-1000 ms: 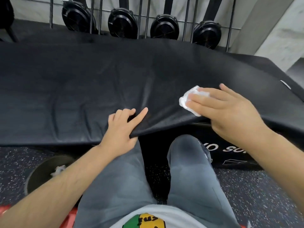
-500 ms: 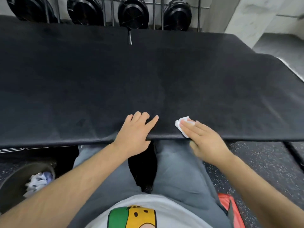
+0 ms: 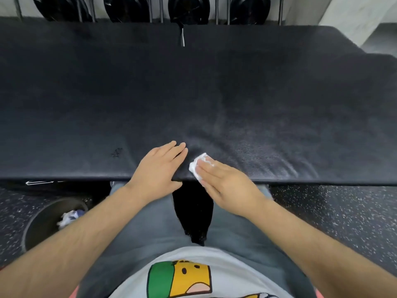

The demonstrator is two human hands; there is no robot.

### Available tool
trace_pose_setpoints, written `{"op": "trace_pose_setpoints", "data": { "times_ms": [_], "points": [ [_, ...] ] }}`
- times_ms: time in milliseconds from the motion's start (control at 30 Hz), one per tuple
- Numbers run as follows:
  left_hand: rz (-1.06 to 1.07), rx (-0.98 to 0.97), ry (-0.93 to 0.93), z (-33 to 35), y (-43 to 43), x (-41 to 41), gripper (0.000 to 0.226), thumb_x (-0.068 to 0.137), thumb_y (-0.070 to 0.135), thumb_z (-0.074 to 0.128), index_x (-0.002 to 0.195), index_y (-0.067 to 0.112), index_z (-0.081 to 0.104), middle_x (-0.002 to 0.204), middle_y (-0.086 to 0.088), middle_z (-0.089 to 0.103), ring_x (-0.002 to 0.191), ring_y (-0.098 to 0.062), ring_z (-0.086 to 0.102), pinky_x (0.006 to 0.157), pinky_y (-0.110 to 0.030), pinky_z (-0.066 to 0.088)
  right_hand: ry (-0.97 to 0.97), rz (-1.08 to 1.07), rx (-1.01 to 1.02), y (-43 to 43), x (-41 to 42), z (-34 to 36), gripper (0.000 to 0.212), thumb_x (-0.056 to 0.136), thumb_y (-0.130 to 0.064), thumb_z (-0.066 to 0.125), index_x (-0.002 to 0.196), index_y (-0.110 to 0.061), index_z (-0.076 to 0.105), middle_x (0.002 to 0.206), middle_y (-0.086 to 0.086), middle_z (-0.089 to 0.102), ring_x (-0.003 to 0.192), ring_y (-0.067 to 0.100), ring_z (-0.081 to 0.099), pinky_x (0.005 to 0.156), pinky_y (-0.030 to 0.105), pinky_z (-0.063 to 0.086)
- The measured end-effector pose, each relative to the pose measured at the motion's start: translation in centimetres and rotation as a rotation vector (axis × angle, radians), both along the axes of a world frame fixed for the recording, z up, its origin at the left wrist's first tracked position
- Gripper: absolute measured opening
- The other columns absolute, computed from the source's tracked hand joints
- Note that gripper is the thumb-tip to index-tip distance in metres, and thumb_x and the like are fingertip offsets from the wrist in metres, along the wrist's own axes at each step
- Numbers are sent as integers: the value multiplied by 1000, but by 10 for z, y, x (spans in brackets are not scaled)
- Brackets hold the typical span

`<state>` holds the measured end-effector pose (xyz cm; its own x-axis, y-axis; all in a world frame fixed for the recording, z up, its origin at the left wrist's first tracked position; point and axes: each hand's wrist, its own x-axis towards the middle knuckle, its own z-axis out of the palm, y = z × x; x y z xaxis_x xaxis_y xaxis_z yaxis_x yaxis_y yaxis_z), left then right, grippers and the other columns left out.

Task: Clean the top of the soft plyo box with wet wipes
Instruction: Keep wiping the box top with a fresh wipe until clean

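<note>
The black top of the soft plyo box (image 3: 214,93) fills the upper half of the head view, with a damp sheen and wrinkles right of centre. My right hand (image 3: 225,181) lies flat at the box's near edge and presses a crumpled white wet wipe (image 3: 198,165) onto the surface under straight fingers. Only the wipe's far end shows past my fingertips. My left hand (image 3: 160,168) rests flat on the box's near edge just left of the wipe, fingers straight, thumb over the edge.
A dark round bin (image 3: 49,220) with crumpled used wipes (image 3: 68,216) stands on the speckled floor at lower left. Black weight plates (image 3: 189,7) hang on a rack behind the box. A small dark mark (image 3: 117,152) sits on the top left of my hands.
My right hand with the wipe has slid from the right of the box top inward to its near edge beside my left hand. The view has tilted down over the box.
</note>
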<state>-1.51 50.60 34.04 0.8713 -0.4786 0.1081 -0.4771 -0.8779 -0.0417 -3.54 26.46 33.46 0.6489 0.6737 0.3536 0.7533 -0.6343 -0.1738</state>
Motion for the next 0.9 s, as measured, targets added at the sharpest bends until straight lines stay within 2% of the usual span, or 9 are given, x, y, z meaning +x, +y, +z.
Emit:
{"op": "trace_pose_setpoints", "data": {
  "times_ms": [133, 233, 300, 400, 500, 567, 633, 800, 900],
  "points": [
    [-24, -92, -28, 0, 4, 1, 84, 61, 40, 83, 136, 13, 59, 145, -3, 54, 131, -27, 54, 96, -40, 49, -41, 28, -59, 41, 3, 5, 38, 99, -8, 43, 134, -4, 57, 126, 10, 60, 127, 26, 53, 112, 31, 38],
    [-12, -100, -8, 1, 5, 1, 83, 63, 39, 81, 138, 13, 57, 147, -2, 52, 133, -26, 52, 97, -39, 48, -40, -43, 9, 34, 13, 9, 33, 90, 0, 59, 115, -22, 55, 109, 0, 64, 91, 20, 56, 88, 25, 45],
    [-4, -119, 16, 0, 3, 0, 82, 66, 38, 79, 140, 13, 56, 149, -1, 50, 136, -25, 49, 98, -39, 47, 70, -168, 94, 41, 24, 18, 28, 87, 5, 59, 93, -22, 53, 96, -1, 63, 74, 21, 48, 76, 29, 45],
    [48, -247, 64, 5, 6, 0, 81, 66, 36, 77, 142, 17, 53, 149, 4, 49, 137, -17, 44, 101, -34, 45, 211, -190, 107, 62, 21, 26, 19, 88, 4, 57, 80, -12, 60, 85, 5, 63, 72, 29, 53, 72, 42, 50],
    [63, -298, 93, 8, 9, 0, 83, 67, 38, 78, 143, 16, 51, 149, 6, 47, 137, -12, 39, 106, -26, 38, 217, -161, -6, 47, 20, 23, 23, 85, 6, 56, 81, -17, 56, 86, 1, 61, 69, 28, 50, 67, 39, 51],
    [53, -275, 82, 8, 9, 0, 84, 66, 37, 80, 141, 12, 53, 149, 3, 48, 136, -15, 40, 106, -28, 39, 220, -316, -9, 31, 38, 18, 23, 83, 5, 55, 81, -17, 58, 92, 1, 61, 77, 28, 52, 68, 43, 54],
    [43, -270, 67, 8, 7, 1, 82, 64, 36, 81, 137, 10, 57, 145, 1, 52, 131, -17, 44, 104, -31, 43, 251, -410, 103, 36, 43, 21, 15, 85, 0, 59, 77, -12, 64, 96, 7, 60, 83, 33, 55, 69, 46, 55],
    [20, -261, 65, 6, 7, 3, 74, 61, 33, 82, 128, 8, 63, 138, -3, 58, 122, -23, 54, 99, -32, 47, 325, -173, 155, 66, 12, 26, 14, 93, -14, 58, 92, -16, 72, 93, 4, 60, 87, 29, 53, 76, 39, 50],
    [21, -211, 50, 4, 7, 3, 81, 60, 37, 85, 131, 6, 62, 140, -5, 57, 123, -24, 55, 101, -36, 47, 265, -335, 204, 32, 33, 19, 15, 96, -14, 60, 88, -19, 71, 84, 0, 55, 82, 28, 49, 73, 43, 51]
  ]
}}
